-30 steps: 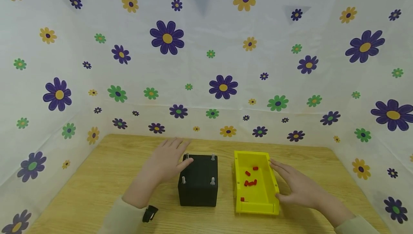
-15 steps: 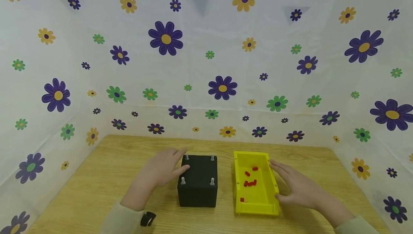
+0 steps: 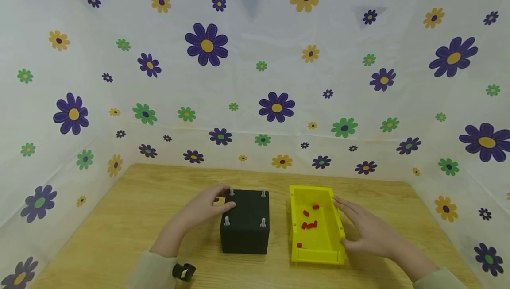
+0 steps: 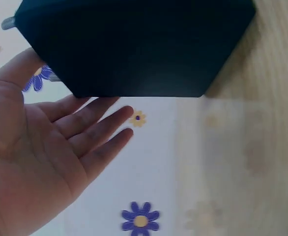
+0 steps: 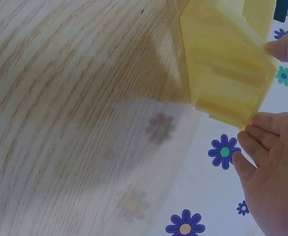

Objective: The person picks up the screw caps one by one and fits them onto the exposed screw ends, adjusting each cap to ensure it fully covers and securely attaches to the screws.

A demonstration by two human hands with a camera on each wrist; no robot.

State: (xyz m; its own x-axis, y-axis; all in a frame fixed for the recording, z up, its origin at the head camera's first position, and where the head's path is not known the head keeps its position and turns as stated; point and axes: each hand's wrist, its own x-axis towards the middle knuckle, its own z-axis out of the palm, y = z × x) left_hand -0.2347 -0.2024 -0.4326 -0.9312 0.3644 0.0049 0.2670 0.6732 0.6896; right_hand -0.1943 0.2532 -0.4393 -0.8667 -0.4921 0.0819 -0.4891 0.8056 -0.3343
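Observation:
In the head view a black block (image 3: 246,222) stands on the wooden table, with a clear peg (image 3: 263,222) upright at each top corner. My left hand (image 3: 203,207) is at its far left corner, thumb over the top and fingers at the back edge. In the left wrist view those fingers (image 4: 102,125) are fairly straight, not wrapped round the block. To the right sits a yellow bin (image 3: 318,257) holding several small red pieces (image 3: 310,225). My right hand (image 3: 372,233) rests against its right side, thumb and fingertips at the rim, fingers extended.
A black strap-like item (image 3: 184,272) shows beside my left sleeve (image 3: 153,271). A white sheet (image 3: 247,81) printed with flowers stands behind the wooden table (image 3: 275,275) and along both sides.
My left hand has come down from above the block's back left corner to its edge, fingers lowering behind it. My right hand, the block and the bin stay in place.

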